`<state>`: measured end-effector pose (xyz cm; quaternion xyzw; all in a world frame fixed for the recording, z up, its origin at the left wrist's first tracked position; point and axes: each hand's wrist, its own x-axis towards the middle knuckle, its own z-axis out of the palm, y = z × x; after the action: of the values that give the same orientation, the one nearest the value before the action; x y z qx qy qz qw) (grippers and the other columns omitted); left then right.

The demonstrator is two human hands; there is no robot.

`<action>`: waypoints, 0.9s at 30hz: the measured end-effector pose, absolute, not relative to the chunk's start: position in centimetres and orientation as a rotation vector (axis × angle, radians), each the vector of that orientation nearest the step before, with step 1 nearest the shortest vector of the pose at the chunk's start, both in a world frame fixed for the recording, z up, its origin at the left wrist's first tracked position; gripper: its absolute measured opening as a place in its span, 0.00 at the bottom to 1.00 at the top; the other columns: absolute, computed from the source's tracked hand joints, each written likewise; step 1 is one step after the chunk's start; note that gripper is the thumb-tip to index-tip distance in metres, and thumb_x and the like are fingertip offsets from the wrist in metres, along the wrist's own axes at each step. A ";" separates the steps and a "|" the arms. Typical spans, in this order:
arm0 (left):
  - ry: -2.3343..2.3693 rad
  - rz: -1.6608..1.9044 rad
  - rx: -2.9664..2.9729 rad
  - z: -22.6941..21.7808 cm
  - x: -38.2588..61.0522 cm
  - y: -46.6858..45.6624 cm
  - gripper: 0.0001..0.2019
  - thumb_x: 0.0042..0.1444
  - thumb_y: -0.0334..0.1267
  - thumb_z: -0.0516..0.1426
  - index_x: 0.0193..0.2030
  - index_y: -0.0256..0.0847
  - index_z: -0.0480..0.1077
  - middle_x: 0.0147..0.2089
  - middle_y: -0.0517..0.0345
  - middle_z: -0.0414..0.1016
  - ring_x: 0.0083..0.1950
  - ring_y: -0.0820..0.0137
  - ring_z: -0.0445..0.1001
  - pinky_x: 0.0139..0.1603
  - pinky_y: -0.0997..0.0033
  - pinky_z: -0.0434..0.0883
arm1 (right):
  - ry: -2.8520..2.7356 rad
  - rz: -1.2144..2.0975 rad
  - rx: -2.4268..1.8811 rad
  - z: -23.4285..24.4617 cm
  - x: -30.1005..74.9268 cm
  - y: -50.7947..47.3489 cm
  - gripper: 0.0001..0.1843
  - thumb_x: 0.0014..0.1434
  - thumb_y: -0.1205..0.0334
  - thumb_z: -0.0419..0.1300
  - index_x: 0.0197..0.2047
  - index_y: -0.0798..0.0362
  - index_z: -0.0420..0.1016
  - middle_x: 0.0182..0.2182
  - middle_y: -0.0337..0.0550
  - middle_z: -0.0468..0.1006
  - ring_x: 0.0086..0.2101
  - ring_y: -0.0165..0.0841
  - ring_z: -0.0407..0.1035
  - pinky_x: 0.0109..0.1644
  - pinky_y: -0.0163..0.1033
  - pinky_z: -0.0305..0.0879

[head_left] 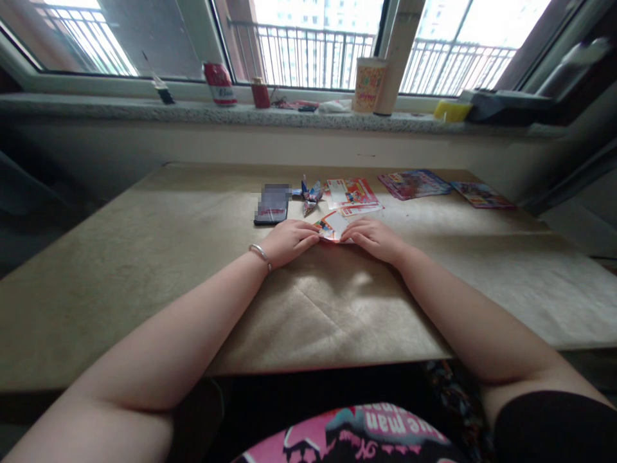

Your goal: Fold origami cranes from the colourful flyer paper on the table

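Note:
A small folded piece of colourful printed paper (332, 227) lies on the brown paper-covered table (144, 257). My left hand (289, 240), with a silver bangle on the wrist, presses its fingertips on the paper's left edge. On the paper's right edge rests my right hand (373, 238), fingers curled down over it. Both hands pinch or press the paper against the table. Part of the paper is hidden under the fingers.
A dark phone (272, 204) lies just beyond the hands. Beside it sit a small folded paper figure (311, 196) and printed sheets (351, 193), with more sheets (414, 184) at the far right. Cans and a cup (369, 83) stand on the windowsill.

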<state>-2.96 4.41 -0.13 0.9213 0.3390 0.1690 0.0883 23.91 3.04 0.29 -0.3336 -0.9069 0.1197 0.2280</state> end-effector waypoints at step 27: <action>1.410 0.605 2.705 -0.3 -2.4 4.2 0.16 0.60 0.44 0.54 0.24 0.39 0.67 0.42 0.48 0.78 0.46 0.61 0.72 0.53 0.58 0.67 | -2.126 0.199 -1.677 0.5 21.6 1.5 0.17 0.59 0.50 0.58 0.46 0.50 0.75 0.31 0.44 0.79 0.30 0.34 0.68 0.30 0.36 0.55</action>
<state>-2.43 4.21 -0.32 0.8697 0.4535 0.1944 0.0159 21.57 1.50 0.47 -0.6036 -0.7654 0.0717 0.2116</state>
